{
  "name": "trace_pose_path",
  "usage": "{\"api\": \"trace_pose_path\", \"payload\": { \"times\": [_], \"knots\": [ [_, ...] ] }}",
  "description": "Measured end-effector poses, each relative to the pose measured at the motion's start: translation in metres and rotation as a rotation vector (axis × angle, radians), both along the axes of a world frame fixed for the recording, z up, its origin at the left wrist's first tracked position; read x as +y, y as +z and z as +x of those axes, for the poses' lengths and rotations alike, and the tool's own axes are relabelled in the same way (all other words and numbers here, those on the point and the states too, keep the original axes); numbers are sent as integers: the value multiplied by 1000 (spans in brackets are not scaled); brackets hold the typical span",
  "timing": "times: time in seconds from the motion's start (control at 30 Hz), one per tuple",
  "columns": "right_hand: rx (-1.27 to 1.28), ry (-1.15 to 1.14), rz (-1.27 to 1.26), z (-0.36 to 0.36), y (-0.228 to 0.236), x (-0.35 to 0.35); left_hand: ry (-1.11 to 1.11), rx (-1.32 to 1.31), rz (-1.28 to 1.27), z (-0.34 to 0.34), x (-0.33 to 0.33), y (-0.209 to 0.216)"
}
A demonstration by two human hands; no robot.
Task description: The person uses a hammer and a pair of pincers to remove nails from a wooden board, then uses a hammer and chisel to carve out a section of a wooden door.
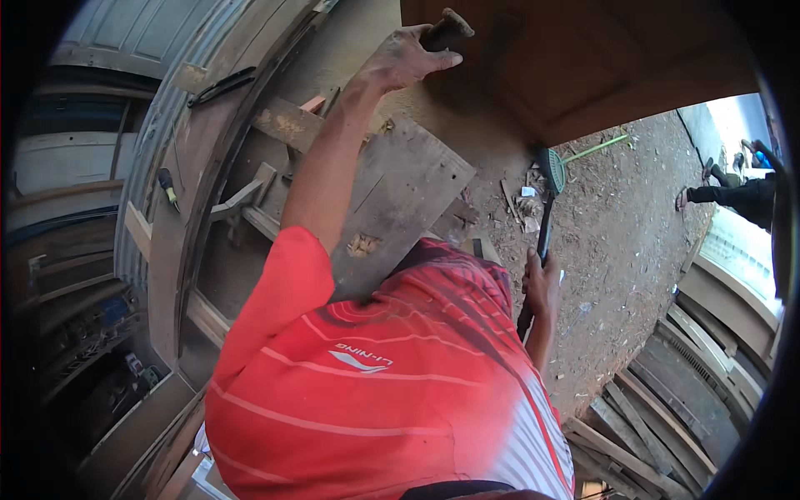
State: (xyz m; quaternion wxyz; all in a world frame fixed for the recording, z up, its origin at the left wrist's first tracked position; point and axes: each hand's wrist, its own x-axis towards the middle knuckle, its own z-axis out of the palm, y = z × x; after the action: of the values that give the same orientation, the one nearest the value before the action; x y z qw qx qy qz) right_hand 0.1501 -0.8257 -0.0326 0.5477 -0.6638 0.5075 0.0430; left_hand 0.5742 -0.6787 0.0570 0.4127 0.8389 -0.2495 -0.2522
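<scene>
My left hand (pixel 406 60) reaches far forward at the top, its fingers and thumb round a short, thick, brown cylinder (pixel 450 30) with a flared end, like a tool handle. It is beside a large brown wooden panel (pixel 600 62) with recessed fields, like a door. Lower down at my right side, my right hand (pixel 542 283) is closed round the long dark handle of a tool (pixel 545 229). The tool points away from me; its far end overlaps a dark shape by a green slotted plastic piece, so I cannot make out its head.
A worn wooden board (pixel 408 179) lies in front of me. On the left, a screwdriver (pixel 168 187) rests on a long beam (pixel 187 242). A green stick (pixel 596 148) and wood scraps lie on the dirt floor. Planks (pixel 667 417) are stacked right; another person's leg (pixel 723 195) shows far right.
</scene>
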Motion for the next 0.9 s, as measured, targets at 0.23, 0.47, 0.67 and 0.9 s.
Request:
{"api": "trace_pose_path", "payload": {
  "times": [0.23,0.47,0.67,0.9],
  "knots": [
    [23,164,-78,-6,-24,-11,92,-169,442,-34,87,-45],
    [25,178,-78,4,-19,0,198,-124,355,-42,119,-85],
    [4,250,-203,-4,-32,6,271,-249,291,-41,108,-62],
    [83,332,-173,-3,-24,5,244,-152,-28,-35,140,-143]
  ]
}}
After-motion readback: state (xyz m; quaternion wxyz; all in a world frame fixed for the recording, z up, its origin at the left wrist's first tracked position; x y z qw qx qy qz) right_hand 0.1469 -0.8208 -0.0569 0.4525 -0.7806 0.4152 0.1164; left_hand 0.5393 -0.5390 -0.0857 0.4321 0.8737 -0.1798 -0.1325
